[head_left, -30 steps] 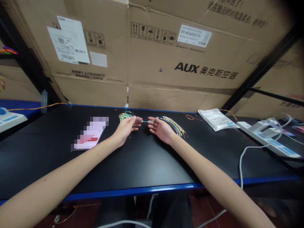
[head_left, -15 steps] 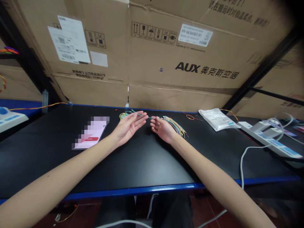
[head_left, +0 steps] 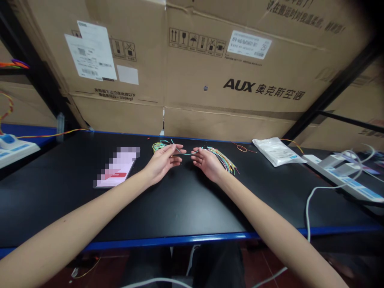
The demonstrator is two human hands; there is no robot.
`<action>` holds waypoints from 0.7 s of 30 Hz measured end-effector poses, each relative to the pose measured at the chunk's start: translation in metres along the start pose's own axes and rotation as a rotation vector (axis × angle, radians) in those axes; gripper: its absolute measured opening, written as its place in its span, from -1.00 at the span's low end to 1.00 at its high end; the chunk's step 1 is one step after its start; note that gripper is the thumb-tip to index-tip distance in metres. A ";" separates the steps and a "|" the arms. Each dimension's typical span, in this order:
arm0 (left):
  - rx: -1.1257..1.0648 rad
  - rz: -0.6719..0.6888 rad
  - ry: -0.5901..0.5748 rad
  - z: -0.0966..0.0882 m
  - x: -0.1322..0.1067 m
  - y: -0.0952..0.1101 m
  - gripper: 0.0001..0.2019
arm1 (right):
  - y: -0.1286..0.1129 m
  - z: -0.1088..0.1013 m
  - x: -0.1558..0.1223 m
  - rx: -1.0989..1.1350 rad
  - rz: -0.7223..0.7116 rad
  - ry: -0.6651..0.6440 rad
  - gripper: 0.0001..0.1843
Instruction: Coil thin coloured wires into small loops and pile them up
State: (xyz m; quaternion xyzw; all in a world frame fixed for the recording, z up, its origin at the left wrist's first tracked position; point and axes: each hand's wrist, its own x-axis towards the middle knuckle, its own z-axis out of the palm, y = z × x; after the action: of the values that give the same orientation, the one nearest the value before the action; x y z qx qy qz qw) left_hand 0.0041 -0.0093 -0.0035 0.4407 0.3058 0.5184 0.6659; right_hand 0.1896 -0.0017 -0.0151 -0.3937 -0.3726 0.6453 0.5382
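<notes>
Holding a thin teal wire (head_left: 189,154) in the head view, above the black table (head_left: 168,212). Left hand (head_left: 160,165): thumb and fingers together on it, tip poking up past them. Right hand (head_left: 211,164): fingertips closed on the other side, short span sagging between. Looped wires (head_left: 156,147) just beyond my left; multicoloured wire bundle (head_left: 225,159) beside my right. Phone (head_left: 120,166) further left, white bag (head_left: 276,151) well right.

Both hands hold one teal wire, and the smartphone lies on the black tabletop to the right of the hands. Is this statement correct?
Only the side is wrong: in the head view, the smartphone lies left of the left hand and right hand, which hold the teal wire.
</notes>
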 end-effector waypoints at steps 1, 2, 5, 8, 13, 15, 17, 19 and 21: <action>0.019 -0.013 -0.022 0.000 0.000 -0.001 -0.81 | 0.000 0.000 0.000 0.000 -0.019 -0.001 -0.85; 0.042 -0.028 -0.049 -0.001 -0.001 -0.002 -0.80 | 0.000 0.000 0.000 -0.003 -0.035 -0.006 -0.86; 0.150 -0.091 -0.129 0.000 -0.003 -0.006 -0.77 | 0.002 -0.001 0.000 -0.029 -0.071 -0.016 -0.86; 0.240 -0.126 -0.157 0.002 -0.004 -0.009 -0.76 | 0.005 0.000 0.002 -0.071 -0.109 0.012 -0.84; 0.310 -0.087 -0.141 0.001 -0.003 -0.009 -0.75 | 0.007 0.005 0.000 -0.055 -0.125 0.031 -0.83; 0.316 -0.081 -0.121 0.000 -0.002 -0.009 -0.74 | 0.007 0.007 -0.002 -0.040 -0.136 0.037 -0.83; 0.306 -0.076 -0.085 0.000 -0.002 -0.009 -0.73 | 0.007 0.008 -0.004 -0.052 -0.147 0.038 -0.81; 0.299 -0.063 -0.055 0.000 -0.002 -0.009 -0.73 | 0.007 0.008 -0.004 -0.094 -0.170 0.039 -0.77; 0.301 -0.047 -0.041 0.000 -0.002 -0.009 -0.73 | 0.008 0.008 -0.003 -0.171 -0.217 0.046 -0.74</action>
State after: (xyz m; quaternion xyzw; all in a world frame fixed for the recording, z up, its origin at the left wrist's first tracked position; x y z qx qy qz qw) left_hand 0.0080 -0.0116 -0.0119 0.5388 0.3768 0.4418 0.6104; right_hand 0.1801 -0.0065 -0.0185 -0.4102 -0.4545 0.5399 0.5777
